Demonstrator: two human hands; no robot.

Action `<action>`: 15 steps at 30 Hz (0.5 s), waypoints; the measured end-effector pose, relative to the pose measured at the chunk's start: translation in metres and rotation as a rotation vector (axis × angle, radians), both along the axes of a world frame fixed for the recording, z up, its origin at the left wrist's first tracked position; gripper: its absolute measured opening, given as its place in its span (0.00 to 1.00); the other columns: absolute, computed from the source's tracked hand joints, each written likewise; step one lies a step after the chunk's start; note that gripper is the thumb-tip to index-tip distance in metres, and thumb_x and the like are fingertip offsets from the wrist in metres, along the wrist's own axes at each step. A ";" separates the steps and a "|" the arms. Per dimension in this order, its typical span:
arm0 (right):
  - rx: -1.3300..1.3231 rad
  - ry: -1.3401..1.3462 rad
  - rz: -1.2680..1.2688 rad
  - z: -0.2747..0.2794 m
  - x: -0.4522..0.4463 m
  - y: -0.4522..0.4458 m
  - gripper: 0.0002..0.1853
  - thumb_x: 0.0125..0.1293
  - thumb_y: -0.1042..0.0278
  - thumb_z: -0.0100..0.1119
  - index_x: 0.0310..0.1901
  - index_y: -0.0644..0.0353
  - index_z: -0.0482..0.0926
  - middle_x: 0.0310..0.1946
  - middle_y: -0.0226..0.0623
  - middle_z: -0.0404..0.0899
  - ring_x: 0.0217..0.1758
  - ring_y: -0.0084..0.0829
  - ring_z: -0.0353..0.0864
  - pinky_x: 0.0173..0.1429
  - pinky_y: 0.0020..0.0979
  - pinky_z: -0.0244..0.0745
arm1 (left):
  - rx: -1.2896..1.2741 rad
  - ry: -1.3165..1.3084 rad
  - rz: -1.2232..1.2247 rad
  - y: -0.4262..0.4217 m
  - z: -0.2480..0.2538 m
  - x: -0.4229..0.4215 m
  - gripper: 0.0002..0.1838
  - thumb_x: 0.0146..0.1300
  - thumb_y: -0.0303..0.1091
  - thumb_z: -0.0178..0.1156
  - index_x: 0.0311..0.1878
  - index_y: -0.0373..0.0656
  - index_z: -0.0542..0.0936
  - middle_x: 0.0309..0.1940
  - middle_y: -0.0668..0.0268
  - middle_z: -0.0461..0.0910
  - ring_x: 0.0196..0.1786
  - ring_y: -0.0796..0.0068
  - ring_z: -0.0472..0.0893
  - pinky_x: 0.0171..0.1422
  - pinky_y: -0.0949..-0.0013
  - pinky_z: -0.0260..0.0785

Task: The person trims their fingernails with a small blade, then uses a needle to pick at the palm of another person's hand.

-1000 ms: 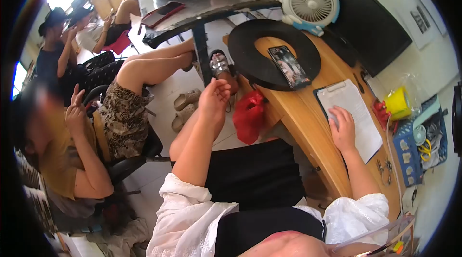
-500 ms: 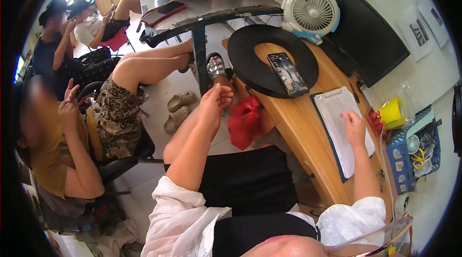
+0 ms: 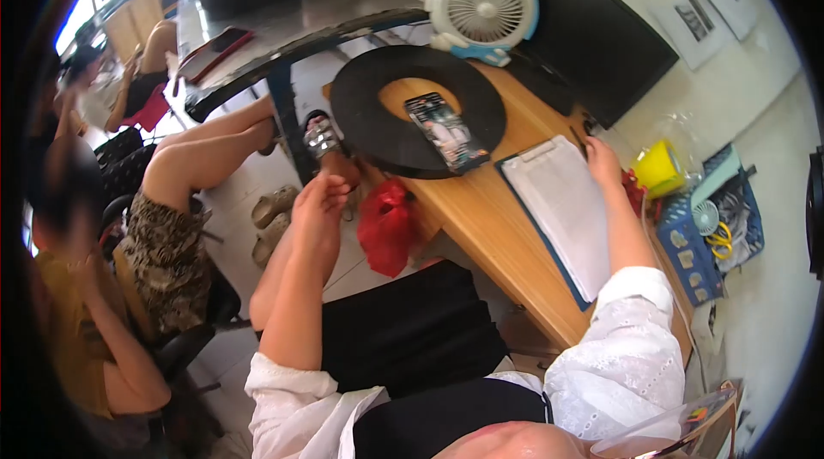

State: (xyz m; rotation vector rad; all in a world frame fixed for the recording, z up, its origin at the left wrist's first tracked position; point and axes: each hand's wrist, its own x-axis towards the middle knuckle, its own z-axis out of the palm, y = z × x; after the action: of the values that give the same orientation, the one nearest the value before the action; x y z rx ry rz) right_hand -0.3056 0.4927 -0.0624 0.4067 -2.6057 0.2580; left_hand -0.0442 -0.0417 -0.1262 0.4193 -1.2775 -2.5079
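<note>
My right hand (image 3: 604,162) is at the upper right edge of a clipboard (image 3: 549,210) with white sheets on it. Its fingers are closed at the end of a slim dark pen (image 3: 578,141), partly covered by them. My left hand (image 3: 321,200) hangs in the air over my lap, fingers curled together, with nothing seen in it. Near it, a red plastic bag (image 3: 386,229) hangs beside the desk. A lit phone (image 3: 446,133) leans on a black ring-shaped cushion (image 3: 360,107) on the wooden desk (image 3: 481,223).
A white and blue fan (image 3: 485,12) and a dark monitor (image 3: 601,30) stand at the back. On the right are a yellow roll (image 3: 657,174) and a blue basket (image 3: 689,257) with scissors. Seated people are at the left; one wears patterned shorts (image 3: 167,261).
My right hand has moved from above the sheets to the clipboard's far right edge, onto the pen. My left hand stays raised and curled. The view has swung to the right.
</note>
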 end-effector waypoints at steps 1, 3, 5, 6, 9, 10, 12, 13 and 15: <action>0.004 0.008 -0.024 0.000 -0.003 0.001 0.14 0.69 0.67 0.53 0.53 0.58 0.80 0.47 0.50 0.82 0.52 0.52 0.79 0.58 0.44 0.74 | 0.004 0.008 -0.024 -0.001 -0.001 -0.002 0.16 0.74 0.44 0.54 0.43 0.40 0.81 0.36 0.64 0.83 0.39 0.77 0.80 0.47 0.74 0.71; 0.021 -0.016 -0.047 -0.002 -0.008 0.000 0.14 0.68 0.67 0.54 0.52 0.58 0.81 0.46 0.51 0.82 0.52 0.52 0.80 0.57 0.44 0.74 | -0.044 -0.020 -0.014 -0.002 -0.002 -0.001 0.16 0.74 0.45 0.53 0.44 0.41 0.80 0.36 0.66 0.82 0.39 0.78 0.80 0.47 0.74 0.71; 0.013 -0.057 -0.080 -0.001 -0.011 -0.002 0.13 0.68 0.67 0.55 0.51 0.59 0.82 0.45 0.51 0.83 0.51 0.52 0.80 0.56 0.44 0.75 | -0.049 -0.041 -0.017 -0.002 -0.001 -0.001 0.16 0.74 0.45 0.53 0.44 0.41 0.80 0.36 0.66 0.82 0.39 0.78 0.79 0.47 0.74 0.71; 0.002 -0.095 -0.101 -0.001 -0.012 -0.005 0.13 0.67 0.67 0.56 0.50 0.59 0.82 0.44 0.51 0.83 0.50 0.52 0.81 0.55 0.45 0.75 | -0.056 -0.060 -0.008 -0.001 0.000 -0.002 0.16 0.74 0.45 0.53 0.44 0.42 0.81 0.36 0.66 0.82 0.38 0.78 0.79 0.48 0.73 0.71; -0.012 -0.098 -0.100 0.001 -0.015 -0.008 0.13 0.65 0.66 0.59 0.48 0.59 0.83 0.43 0.50 0.84 0.49 0.51 0.82 0.54 0.45 0.75 | -0.053 -0.058 -0.014 0.000 -0.002 -0.003 0.16 0.74 0.45 0.53 0.44 0.42 0.81 0.36 0.66 0.82 0.38 0.78 0.79 0.47 0.73 0.70; -0.003 -0.122 -0.104 -0.001 -0.017 -0.010 0.13 0.64 0.65 0.59 0.49 0.59 0.82 0.43 0.50 0.84 0.49 0.51 0.81 0.54 0.45 0.75 | -0.055 -0.060 -0.010 0.002 -0.001 -0.004 0.16 0.74 0.45 0.53 0.44 0.42 0.81 0.36 0.66 0.82 0.38 0.78 0.79 0.47 0.73 0.70; 0.062 -0.118 -0.129 -0.001 -0.017 -0.016 0.14 0.64 0.66 0.59 0.50 0.59 0.81 0.43 0.50 0.84 0.49 0.51 0.82 0.54 0.46 0.75 | 0.045 -0.069 -0.010 0.007 0.007 -0.002 0.14 0.74 0.40 0.53 0.41 0.40 0.81 0.33 0.66 0.82 0.38 0.78 0.79 0.47 0.76 0.69; 0.130 -0.107 -0.163 0.001 -0.018 -0.018 0.14 0.64 0.66 0.58 0.51 0.58 0.80 0.43 0.49 0.84 0.49 0.51 0.82 0.53 0.46 0.76 | 0.043 -0.068 -0.001 0.008 0.008 -0.003 0.14 0.74 0.40 0.53 0.41 0.40 0.81 0.33 0.66 0.82 0.38 0.78 0.79 0.47 0.76 0.69; 0.125 -0.116 -0.221 0.007 -0.013 -0.029 0.14 0.65 0.66 0.57 0.51 0.57 0.79 0.44 0.49 0.83 0.49 0.52 0.81 0.53 0.46 0.76 | 0.030 -0.077 0.006 0.009 0.006 -0.003 0.14 0.74 0.40 0.53 0.41 0.39 0.81 0.33 0.66 0.82 0.38 0.78 0.79 0.47 0.75 0.69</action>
State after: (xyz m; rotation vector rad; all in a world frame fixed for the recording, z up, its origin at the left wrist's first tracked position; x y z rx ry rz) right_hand -0.3188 0.4639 -0.0558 0.1461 -2.7607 0.0447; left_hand -0.0477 -0.0331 -0.1203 0.5314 -1.2655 -2.5313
